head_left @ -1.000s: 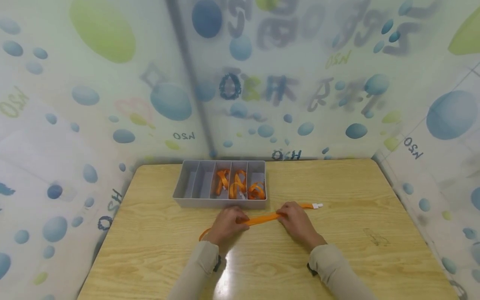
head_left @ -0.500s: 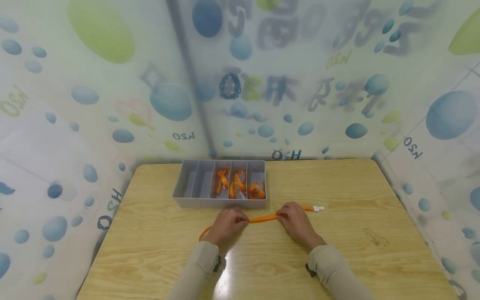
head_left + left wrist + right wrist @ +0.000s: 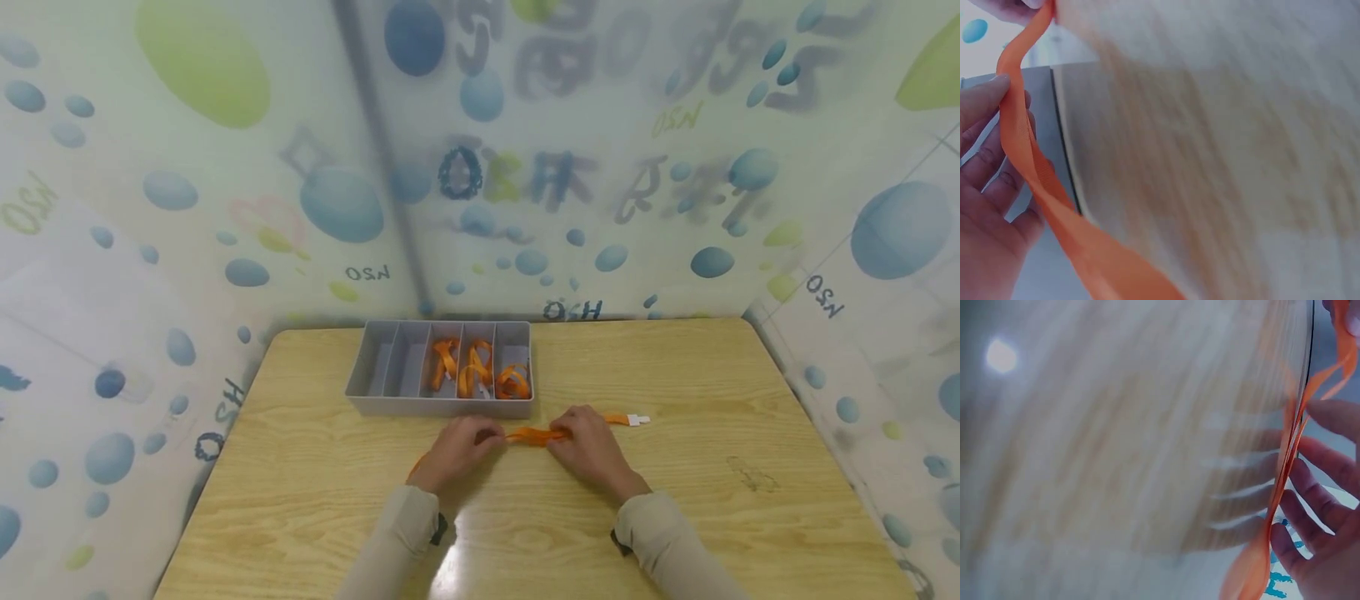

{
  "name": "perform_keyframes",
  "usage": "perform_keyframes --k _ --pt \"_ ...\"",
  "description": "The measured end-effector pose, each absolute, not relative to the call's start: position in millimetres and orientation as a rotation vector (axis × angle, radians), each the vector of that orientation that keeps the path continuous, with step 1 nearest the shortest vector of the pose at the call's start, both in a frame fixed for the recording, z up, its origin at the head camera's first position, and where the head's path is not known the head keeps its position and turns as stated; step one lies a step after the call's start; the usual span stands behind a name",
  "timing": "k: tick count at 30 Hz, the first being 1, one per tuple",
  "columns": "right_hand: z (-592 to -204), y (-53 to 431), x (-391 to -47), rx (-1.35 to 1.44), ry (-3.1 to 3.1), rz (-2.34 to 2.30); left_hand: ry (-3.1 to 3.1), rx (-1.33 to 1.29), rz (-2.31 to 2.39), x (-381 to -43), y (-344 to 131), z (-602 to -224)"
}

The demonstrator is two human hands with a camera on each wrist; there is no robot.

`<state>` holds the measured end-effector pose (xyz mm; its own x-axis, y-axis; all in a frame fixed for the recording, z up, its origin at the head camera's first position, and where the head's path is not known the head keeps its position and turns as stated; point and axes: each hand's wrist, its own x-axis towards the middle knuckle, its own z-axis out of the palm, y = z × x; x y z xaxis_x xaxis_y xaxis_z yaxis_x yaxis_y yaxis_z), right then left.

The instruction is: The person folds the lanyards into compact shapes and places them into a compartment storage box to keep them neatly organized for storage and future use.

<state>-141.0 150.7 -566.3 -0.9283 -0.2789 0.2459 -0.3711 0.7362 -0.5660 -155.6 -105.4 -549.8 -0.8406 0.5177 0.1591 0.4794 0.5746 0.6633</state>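
An orange lanyard (image 3: 534, 436) stretches between my two hands on the wooden table, its strap doubled over in the middle. My left hand (image 3: 453, 452) pinches it between thumb and fingers; in the left wrist view the strap (image 3: 1017, 134) twists past the thumb tip and runs down to the lower right. To the right, my right hand (image 3: 594, 450) pinches the strap with its fingertips, and the right wrist view shows layers of the lanyard (image 3: 1280, 469) lying along those fingers. Beyond the right hand, the lanyard's white clip (image 3: 637, 420) lies on the table.
Just behind the hands stands a grey divided tray (image 3: 442, 407). Coiled orange lanyards (image 3: 474, 368) lie in its three right compartments. The wooden table (image 3: 720, 517) meets patterned walls at the back and both sides.
The lanyard between my hands has gone from flat and taut to bunched and slacker. My left hand has shifted slightly right, and the white clip slightly right and down.
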Motion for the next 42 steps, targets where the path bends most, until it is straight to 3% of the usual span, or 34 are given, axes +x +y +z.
perform_keyframes --k 13,42 --pt "-555 130 -132 0.643 -2.647 0.946 2.68 0.881 1.253 -152 -91 -532" --pt "-502 132 -137 0.47 -2.436 1.048 2.161 0.71 1.928 -146 -71 -510"
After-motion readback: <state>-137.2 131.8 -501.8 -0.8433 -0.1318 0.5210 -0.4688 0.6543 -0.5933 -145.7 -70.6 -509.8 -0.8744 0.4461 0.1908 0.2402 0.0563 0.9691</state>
